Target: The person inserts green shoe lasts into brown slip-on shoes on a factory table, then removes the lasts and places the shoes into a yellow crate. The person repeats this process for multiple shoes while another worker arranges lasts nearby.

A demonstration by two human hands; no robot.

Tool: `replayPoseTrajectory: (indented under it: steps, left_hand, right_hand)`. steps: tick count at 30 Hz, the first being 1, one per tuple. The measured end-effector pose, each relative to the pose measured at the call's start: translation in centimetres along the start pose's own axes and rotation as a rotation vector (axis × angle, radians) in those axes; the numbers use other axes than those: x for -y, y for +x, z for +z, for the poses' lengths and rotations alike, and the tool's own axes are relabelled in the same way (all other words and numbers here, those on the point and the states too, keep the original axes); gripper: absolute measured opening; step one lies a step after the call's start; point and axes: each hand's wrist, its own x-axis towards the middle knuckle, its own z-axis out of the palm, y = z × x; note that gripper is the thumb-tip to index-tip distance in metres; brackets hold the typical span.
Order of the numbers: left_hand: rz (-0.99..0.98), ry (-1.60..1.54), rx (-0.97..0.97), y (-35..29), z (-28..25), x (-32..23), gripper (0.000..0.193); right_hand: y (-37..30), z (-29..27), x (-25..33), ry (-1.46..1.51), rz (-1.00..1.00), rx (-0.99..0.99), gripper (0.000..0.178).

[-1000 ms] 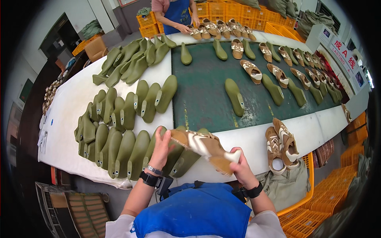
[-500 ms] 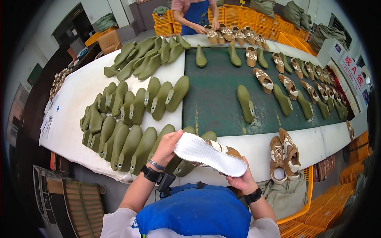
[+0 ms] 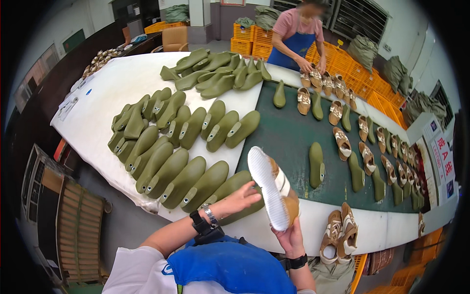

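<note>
A brown and white sneaker point(image 3: 286, 191) stands tilted on its heel or toe end in my right hand point(image 3: 291, 239), its white ribbed sole turned to the left. My right fingers are closed around the lower end. My left hand point(image 3: 240, 201) is open beside the sole, fingers stretched toward it and holding nothing. Beneath that hand lie green shoe lasts point(image 3: 205, 185), part of several rows on the white table top point(image 3: 93, 127). A pair of brown sneakers point(image 3: 339, 234) stands to the right at the near edge.
The dark green conveyor belt point(image 3: 289, 139) carries lasts and brown sneakers, among them a single last point(image 3: 316, 164). Across the table a co-worker in a blue apron point(image 3: 293, 51) handles sneakers point(image 3: 316, 81). Orange crates point(image 3: 242, 46) stand behind; a white sign box point(image 3: 437, 157) is at the right.
My left hand has let go of the sneaker and moved away from it. The sneaker has swung from nearly level to nearly upright in my right hand. The view has turned left.
</note>
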Motion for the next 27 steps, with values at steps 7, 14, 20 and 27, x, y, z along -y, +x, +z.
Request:
replayPoseTrajectory:
  steps: [7,14,20,27]
  left_hand:
    - [0.121,-0.736,0.185,0.6,0.2,-1.2,0.057]
    - [0.073,-0.94,0.147,-0.3,-1.2,-1.6,0.061]
    - [0.08,-0.801,0.22,-0.7,0.1,-1.9,0.076]
    - [-0.055,-0.793,0.145,-0.9,1.5,-2.0,0.067]
  right_hand:
    - [0.4,5.6,0.3,-1.316,-0.632,0.08,0.05]
    - [1.3,8.8,4.8,-0.876,-0.368,0.12,0.053]
    - [3.4,12.1,6.7,-1.808,-0.967,0.17,0.05]
    - [6.0,13.0,5.0,-1.435,-1.301,0.084,0.031]
